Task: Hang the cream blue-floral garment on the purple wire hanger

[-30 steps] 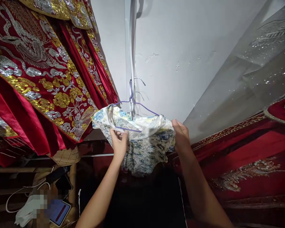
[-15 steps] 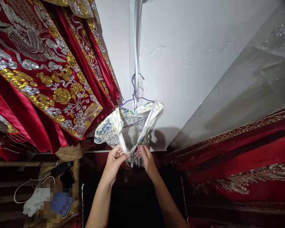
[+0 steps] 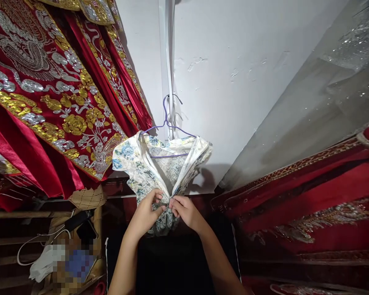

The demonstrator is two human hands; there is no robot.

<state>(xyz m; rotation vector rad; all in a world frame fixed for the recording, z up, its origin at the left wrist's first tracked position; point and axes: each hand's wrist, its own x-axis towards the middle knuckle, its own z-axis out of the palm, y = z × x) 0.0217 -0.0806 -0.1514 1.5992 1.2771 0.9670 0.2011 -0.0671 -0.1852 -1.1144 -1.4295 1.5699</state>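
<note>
A short-sleeved floral dress or blouse (image 3: 127, 153), white with blue and yellow flowers, hangs from a purple wire hanger (image 3: 165, 123) by the wall. Its deep front opening narrows to a V at the waist. My left hand (image 3: 150, 209) pinches the left front edge near the bottom of the V. Opposite it, my right hand (image 3: 183, 209) grips the right front edge, fingertips close to the left ones. The cloth between the fingertips is partly hidden. Below the hands the garment gathers into folds.
Red hangings with gold and silver sequins (image 3: 75, 123) fill the left. On a bamboo shelf (image 3: 96, 229) lie a woven item (image 3: 89, 198), a white cable (image 3: 27, 241) and a white bag (image 3: 44, 262). Red embroidered cloth (image 3: 332, 184) is at right, beside a white wall (image 3: 233, 82).
The neckline has drawn from wide and twisted into a straighter V. The left sleeve has swung outward. Both hands are slightly lower, the right one now pinching more firmly.
</note>
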